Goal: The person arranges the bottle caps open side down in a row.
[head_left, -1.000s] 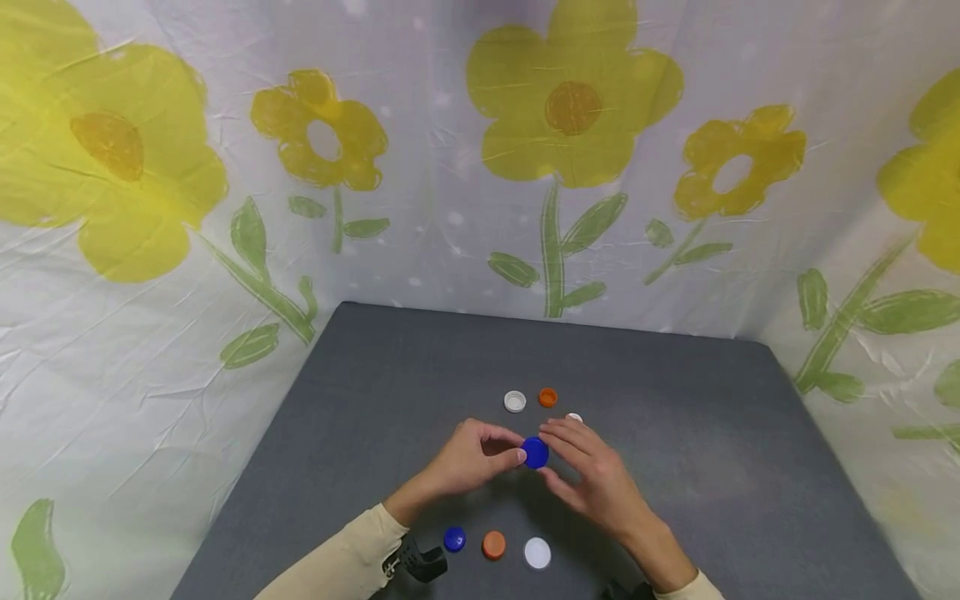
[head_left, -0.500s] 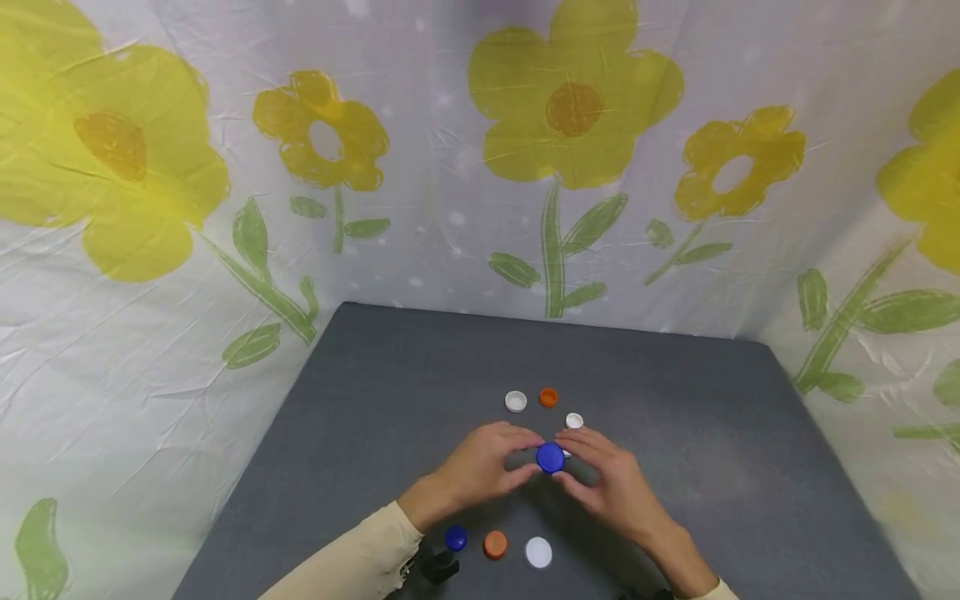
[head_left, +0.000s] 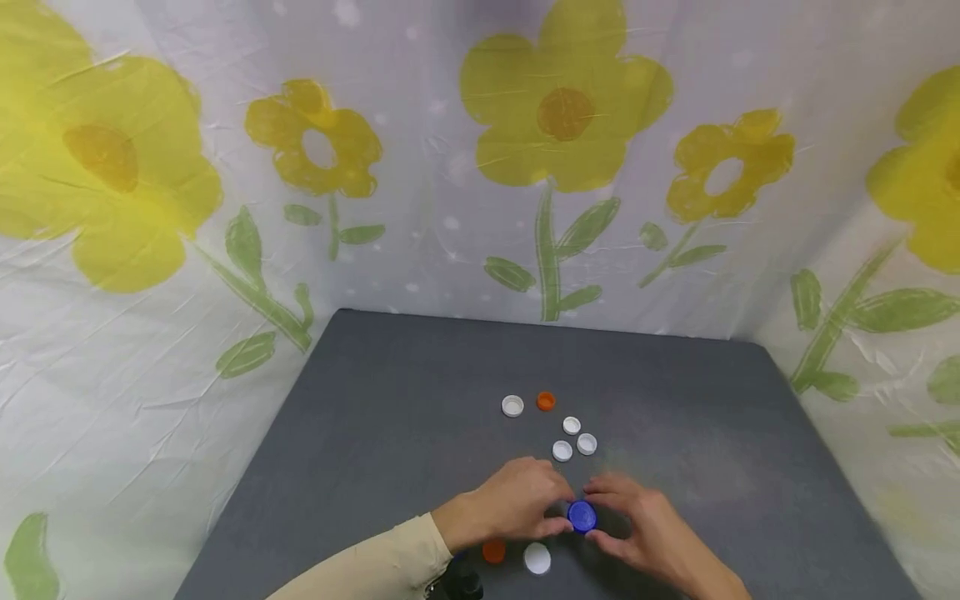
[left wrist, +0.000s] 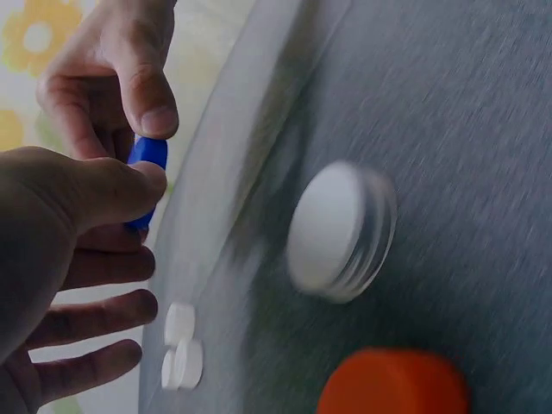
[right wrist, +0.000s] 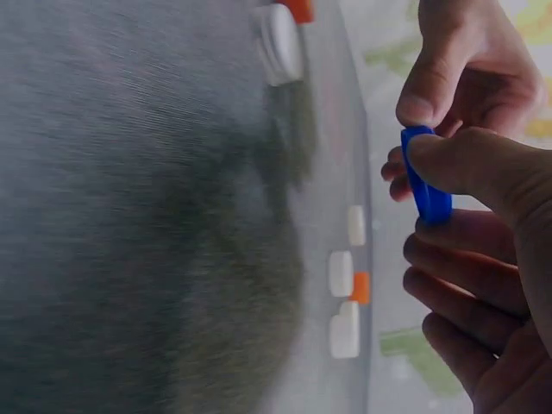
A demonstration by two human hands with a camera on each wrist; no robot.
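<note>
A blue bottle cap [head_left: 582, 517] is held up between both hands above the dark table, its round face showing in the head view. My left hand [head_left: 528, 498] pinches one side of it with thumb and forefinger. On the opposite side, my right hand [head_left: 637, 521] pinches it the same way; the wrist views show both thumbs on the blue cap [right wrist: 427, 185]. Nearer me lie a white cap [head_left: 537, 558] and an orange cap [head_left: 493, 551]. A second blue cap there is almost entirely covered by the left wrist.
Beyond the hands lie a white cap [head_left: 512, 406], an upturned orange cap [head_left: 545, 401] and a cluster of small white caps [head_left: 587, 444]. A flower-printed curtain [head_left: 420, 208] surrounds the grey table [head_left: 405, 375].
Both hands have moved right and toward me with the blue cap. The small white caps they covered now show, while the left arm covers the other blue cap near me.
</note>
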